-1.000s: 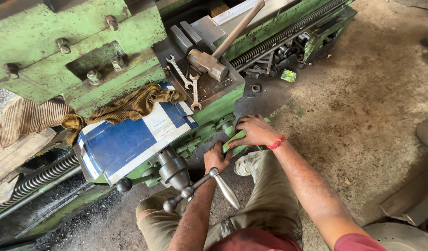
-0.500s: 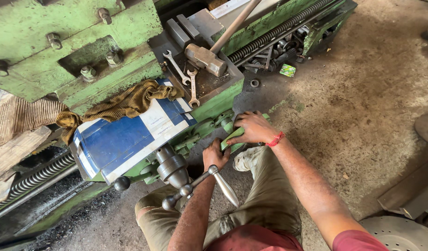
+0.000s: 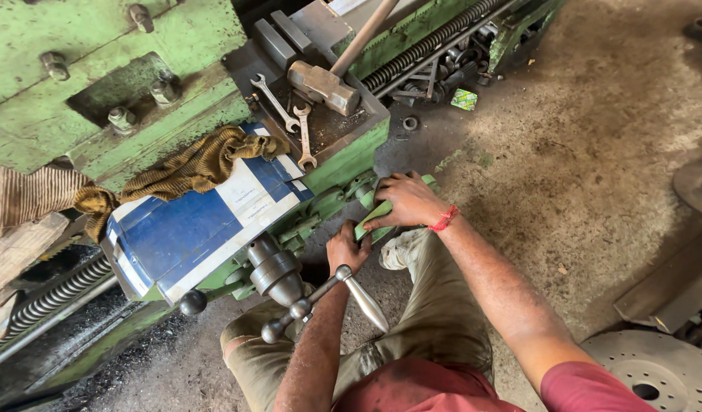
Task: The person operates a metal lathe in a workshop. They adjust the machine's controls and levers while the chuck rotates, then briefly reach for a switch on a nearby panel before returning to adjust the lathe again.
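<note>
While both hands (image 3: 381, 221) press it, green lever (image 3: 374, 216) stays hidden partly.

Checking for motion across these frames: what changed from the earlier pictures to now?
Little changed. The view drifts slightly, so everything sits a bit lower in frame. The right hand stays pressed on the green part at the machine's front edge, and the left hand stays just below it, beside the crank handle. Nothing was picked up or released. Hammer, wrenches, rag and blue box unmoved.
</note>
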